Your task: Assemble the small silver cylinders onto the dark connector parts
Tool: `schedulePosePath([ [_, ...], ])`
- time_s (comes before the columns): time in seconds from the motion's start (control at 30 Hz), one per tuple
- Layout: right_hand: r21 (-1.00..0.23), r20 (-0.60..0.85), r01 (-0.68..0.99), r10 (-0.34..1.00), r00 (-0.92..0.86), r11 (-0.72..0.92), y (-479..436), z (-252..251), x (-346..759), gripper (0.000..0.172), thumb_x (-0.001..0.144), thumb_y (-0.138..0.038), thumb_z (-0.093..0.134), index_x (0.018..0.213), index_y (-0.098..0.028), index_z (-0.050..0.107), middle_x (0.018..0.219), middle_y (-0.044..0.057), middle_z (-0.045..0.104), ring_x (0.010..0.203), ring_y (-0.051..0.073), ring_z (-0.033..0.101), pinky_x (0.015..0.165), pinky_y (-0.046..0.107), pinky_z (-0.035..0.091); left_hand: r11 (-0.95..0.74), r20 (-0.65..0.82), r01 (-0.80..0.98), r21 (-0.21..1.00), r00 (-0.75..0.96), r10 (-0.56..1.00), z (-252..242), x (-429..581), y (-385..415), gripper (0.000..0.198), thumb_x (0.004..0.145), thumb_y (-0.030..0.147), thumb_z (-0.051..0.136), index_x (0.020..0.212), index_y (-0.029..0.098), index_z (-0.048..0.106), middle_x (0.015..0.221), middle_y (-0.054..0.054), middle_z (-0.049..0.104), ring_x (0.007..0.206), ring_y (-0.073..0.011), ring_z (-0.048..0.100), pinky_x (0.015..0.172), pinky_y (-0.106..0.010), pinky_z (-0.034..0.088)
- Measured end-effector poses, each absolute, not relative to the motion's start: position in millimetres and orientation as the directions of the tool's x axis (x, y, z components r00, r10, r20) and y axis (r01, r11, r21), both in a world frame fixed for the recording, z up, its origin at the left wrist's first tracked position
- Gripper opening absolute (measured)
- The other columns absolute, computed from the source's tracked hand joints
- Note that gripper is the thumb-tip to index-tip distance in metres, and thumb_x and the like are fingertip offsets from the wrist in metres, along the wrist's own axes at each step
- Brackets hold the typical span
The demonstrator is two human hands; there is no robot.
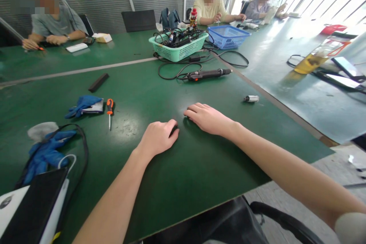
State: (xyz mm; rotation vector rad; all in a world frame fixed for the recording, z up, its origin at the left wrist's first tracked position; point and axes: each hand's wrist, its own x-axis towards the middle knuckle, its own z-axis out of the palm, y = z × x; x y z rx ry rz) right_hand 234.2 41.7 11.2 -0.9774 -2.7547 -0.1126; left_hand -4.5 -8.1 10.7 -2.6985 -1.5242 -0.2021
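Observation:
My left hand (158, 137) rests on the green table (183, 183), its fingers curled and the thumb just apart from the index finger. A dark patch shows in that gap; whether it is a small object or shadow I cannot make out. To its right, my right hand (207, 118) lies palm down, fingers stretched out and slightly bent, tips touching the table. No held thing shows in it. Left of my hands lie a screwdriver (109, 107) with an orange and black handle and a folded blue glove (85, 105). Beyond them lies a black electric screwdriver (208, 74) with its cable.
A green basket (178, 51) of cables and tools stands at the back beside a blue basket (228, 38). A small metallic cylinder (251, 99) lies right, a dark bar (98, 82) left. A phone (37, 206) sits front left. Several people sit across the table.

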Motion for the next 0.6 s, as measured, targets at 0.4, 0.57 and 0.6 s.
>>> schedulePosePath([
  [0.4,-0.012,0.04,0.81,0.81,-0.585,0.586,141.4,9.2,366.1,0.032,0.099,-0.027,0.041,0.124,-0.018,0.058,0.116,0.013,0.067,0.106,0.027,0.064,0.092,0.038,0.047,-0.53,0.127,0.846,0.049,0.521,0.844,10.6,-10.6,-7.3,0.03,0.099,0.036,0.04,0.107,0.022,0.065,0.081,-0.005,0.073,0.074,-0.0228,0.069,0.068,-0.033,0.048],
  [0.57,-0.049,0.126,0.839,0.836,-0.534,0.543,134.1,-4.7,407.1,0.039,0.098,-0.033,0.039,0.129,-0.017,0.058,0.121,0.014,0.066,0.112,0.028,0.062,0.098,0.043,0.048,-0.523,0.128,0.851,0.046,0.514,0.848,9.5,-11.4,-7.2,0.029,0.099,0.035,0.041,0.106,0.022,0.065,0.08,-0.005,0.073,0.073,-0.0223,0.069,0.067,-0.032,0.047],
  [0.6,-0.056,0.146,0.844,0.84,-0.522,0.534,130.5,-7.2,410.7,0.04,0.098,-0.034,0.039,0.129,-0.017,0.058,0.122,0.014,0.066,0.113,0.029,0.062,0.099,0.044,0.048,-0.523,0.127,0.851,0.047,0.515,0.848,9.2,-11.3,-7.1,0.029,0.099,0.035,0.041,0.106,0.022,0.065,0.08,-0.005,0.073,0.073,-0.022,0.069,0.068,-0.032,0.047],
])
